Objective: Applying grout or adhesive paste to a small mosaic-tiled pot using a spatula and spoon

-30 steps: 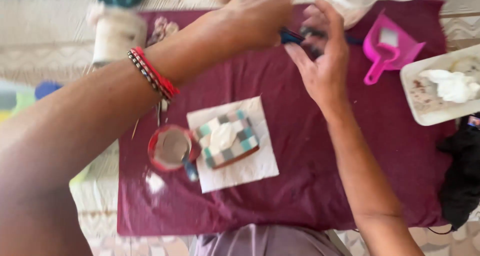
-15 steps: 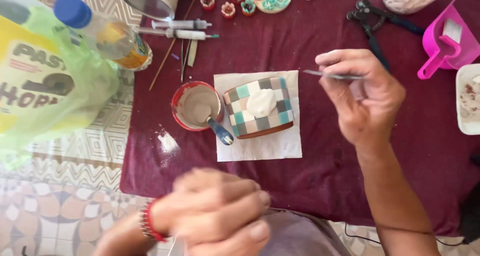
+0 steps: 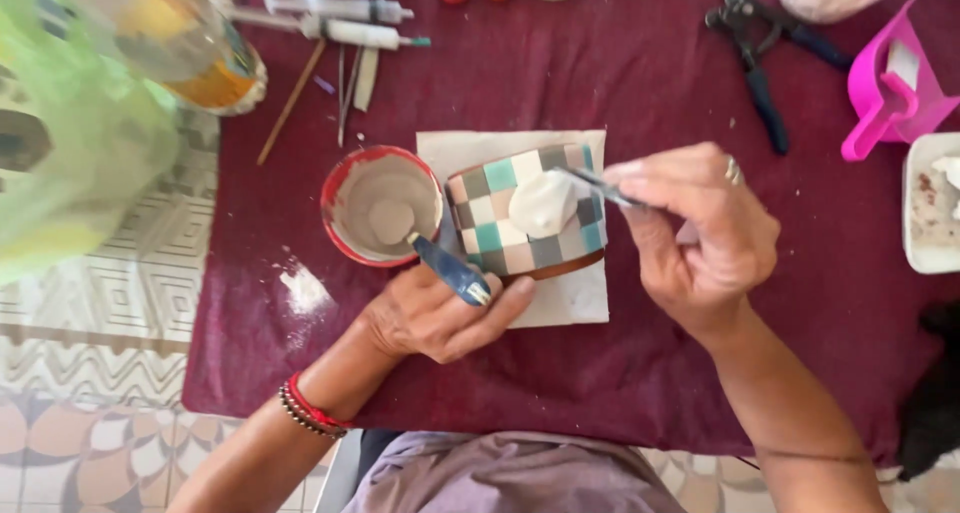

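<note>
Now the left hand [image 3: 440, 318] is coming up from the lap, its fingers resting beside the checked pot [image 3: 525, 213] on the paper [image 3: 570, 298]. Right hand [image 3: 700, 233] fingers are pinching a thin tool [image 3: 598, 185], pushing white paste [image 3: 543, 203] onto the pot.

Glossy tiled pot [image 3: 525, 223] on matt maroon cloth [image 3: 640, 83].

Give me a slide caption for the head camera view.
Right hand works grout onto a checkered mosaic pot with a thin tool; left hand steadies it.
</note>
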